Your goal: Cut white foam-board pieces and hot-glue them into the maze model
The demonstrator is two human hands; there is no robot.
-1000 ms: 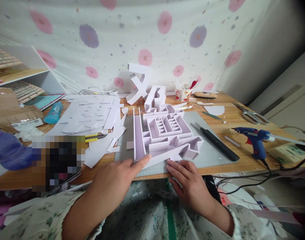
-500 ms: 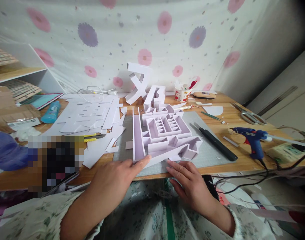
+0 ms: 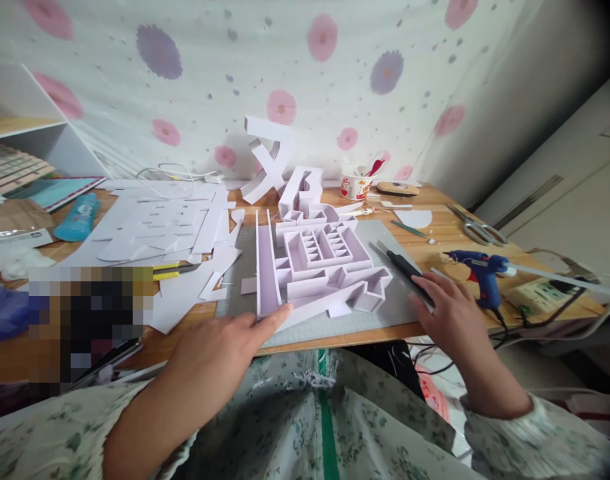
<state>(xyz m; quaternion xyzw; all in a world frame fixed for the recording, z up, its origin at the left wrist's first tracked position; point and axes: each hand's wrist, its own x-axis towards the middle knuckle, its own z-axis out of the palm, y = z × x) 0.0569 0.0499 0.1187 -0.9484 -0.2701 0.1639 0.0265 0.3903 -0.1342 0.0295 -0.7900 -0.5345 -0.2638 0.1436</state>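
A white foam-board model [image 3: 329, 273] of upright walls and small compartments lies on a grey cutting mat [image 3: 305, 333]. My left hand [image 3: 225, 347] is at its near left corner, one finger stretched along the front wall and the others bent beside the corner; part of its grip is hidden. To the right, my right hand [image 3: 452, 317] has its fingers around the black handle of a craft knife [image 3: 405, 265] that lies on the mat with its blade pointing away to the left. A small white offcut [image 3: 339, 309] lies by the front wall.
A blue glue gun [image 3: 492, 273] with its cable stands right of my right hand, near scissors [image 3: 477, 227]. Left are white board sheets [image 3: 149, 227] and a yellow cutter [image 3: 167, 271]. Behind stand finished white shapes [image 3: 267, 160] and a paper cup [image 3: 355, 185].
My right hand has moved right, from the model's front edge to the craft knife's handle. My left hand stays at the model's corner. The whole view has shifted slightly.
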